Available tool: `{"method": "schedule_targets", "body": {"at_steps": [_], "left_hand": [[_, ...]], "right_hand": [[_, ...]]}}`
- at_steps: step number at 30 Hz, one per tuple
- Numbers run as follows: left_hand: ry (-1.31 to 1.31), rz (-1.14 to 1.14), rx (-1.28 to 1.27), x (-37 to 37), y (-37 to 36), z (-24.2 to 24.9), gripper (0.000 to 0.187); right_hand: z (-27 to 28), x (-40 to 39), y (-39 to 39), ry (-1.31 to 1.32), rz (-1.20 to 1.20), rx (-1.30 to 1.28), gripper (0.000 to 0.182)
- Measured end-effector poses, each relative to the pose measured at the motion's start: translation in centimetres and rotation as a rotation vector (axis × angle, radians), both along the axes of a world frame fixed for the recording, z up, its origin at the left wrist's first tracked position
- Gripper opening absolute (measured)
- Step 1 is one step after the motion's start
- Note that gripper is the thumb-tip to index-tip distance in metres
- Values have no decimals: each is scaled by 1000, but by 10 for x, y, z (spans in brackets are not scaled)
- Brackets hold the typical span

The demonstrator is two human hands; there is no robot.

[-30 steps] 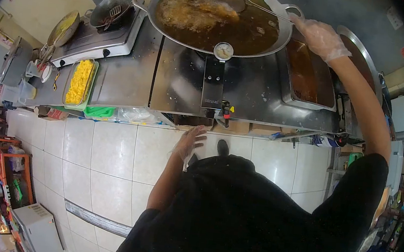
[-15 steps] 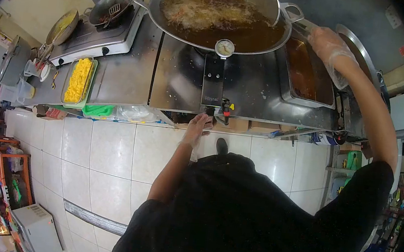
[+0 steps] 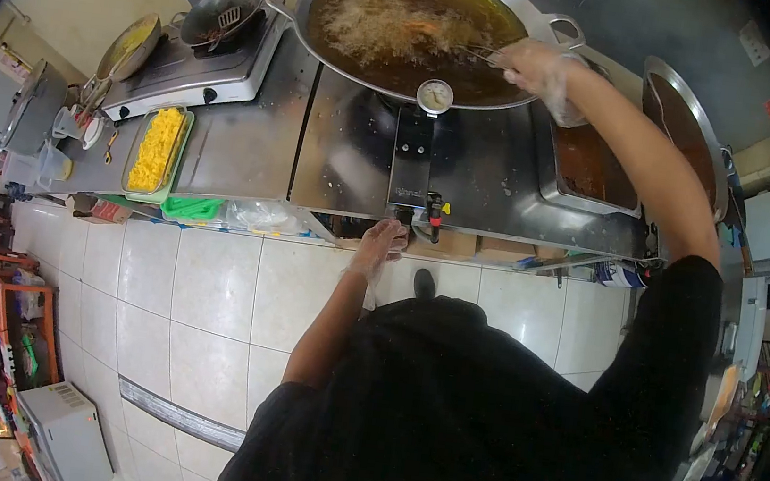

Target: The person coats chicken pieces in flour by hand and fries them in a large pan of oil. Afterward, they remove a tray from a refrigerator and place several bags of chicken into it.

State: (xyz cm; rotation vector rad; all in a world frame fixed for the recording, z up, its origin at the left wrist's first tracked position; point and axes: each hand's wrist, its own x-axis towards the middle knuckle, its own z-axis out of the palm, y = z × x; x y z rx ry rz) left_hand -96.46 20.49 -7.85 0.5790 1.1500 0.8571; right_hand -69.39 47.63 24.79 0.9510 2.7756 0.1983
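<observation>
A wide metal pan (image 3: 365, 78) of bubbling oil stands on the burner, with frying food (image 3: 395, 28) under the foam. My right hand (image 3: 540, 66), in a clear plastic glove, reaches over the pan's right rim. Its fingers are closed on the thin metal handle of a skimmer (image 3: 476, 53), whose far end is hidden in the oil. My left hand (image 3: 381, 242), also gloved, is at the counter's front edge, its fingers curled at the black burner knob (image 3: 402, 213). A round dial thermometer (image 3: 435, 96) sits at the pan's near rim.
A rectangular tray (image 3: 590, 205) with brown oil stands right of the pan, beside a large round vessel (image 3: 698, 119). To the left are a glass dish of yellow food (image 3: 157, 150), a two-burner stove (image 3: 189, 80) and a wok (image 3: 222, 18). Tiled floor (image 3: 216, 264) lies below.
My right hand has moved left from above the tray to over the pan. The skimmer's round mesh, seen at the far right of the pan before, has gone under the oil. My left hand stays put.
</observation>
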Motion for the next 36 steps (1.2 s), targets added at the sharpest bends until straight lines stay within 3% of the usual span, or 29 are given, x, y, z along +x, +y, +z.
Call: {"method": "schedule_targets", "body": {"at_steps": [2, 4, 6, 7, 9, 13, 15, 16, 21, 22, 24, 28, 30, 33, 36], "left_hand": [[4, -9, -1, -1, 0, 1, 68], [12, -6, -5, 0, -1, 2, 71], [3, -18, 11, 0, -3, 1, 71], [-6, -26, 27, -1, -4, 1, 72], [7, -15, 33, 0, -8, 6, 73], [26, -15, -1, -2, -8, 7, 76], [21, -28, 1, -2, -9, 6, 76], [16, -37, 7, -2, -8, 6, 76], [27, -35, -4, -1, -6, 5, 75], [42, -39, -20, -1, -6, 7, 75], [31, -33, -13, -1, -6, 7, 74], [29, 8, -4, -1, -7, -4, 64], [28, 13, -7, 0, -8, -1, 64], [16, 14, -3, -1, -10, 1, 63], [9, 7, -2, -4, -12, 6, 62]], "right_hand": [[5, -28, -6, -121, -195, -82, 34], [-10, -33, 14, -101, -169, -3, 32], [-12, -39, 22, -225, -312, -41, 32], [-10, -34, 17, -224, -315, -40, 32], [-2, -21, 5, 17, -233, 2, 28], [-25, 4, 36, -27, -113, 83, 27], [-50, 11, 61, 615, -483, -473, 23], [-47, 13, 58, 617, -484, -472, 23], [-25, 28, 42, 358, -112, -60, 26], [-15, 25, 35, 358, -112, -60, 26], [15, 11, 10, 557, -709, -421, 34], [33, 13, -3, 423, -646, -293, 40], [11, 37, 19, 442, -386, 36, 42], [24, 33, -6, 359, -285, 236, 39], [41, 26, -31, 208, -355, 164, 37]]}}
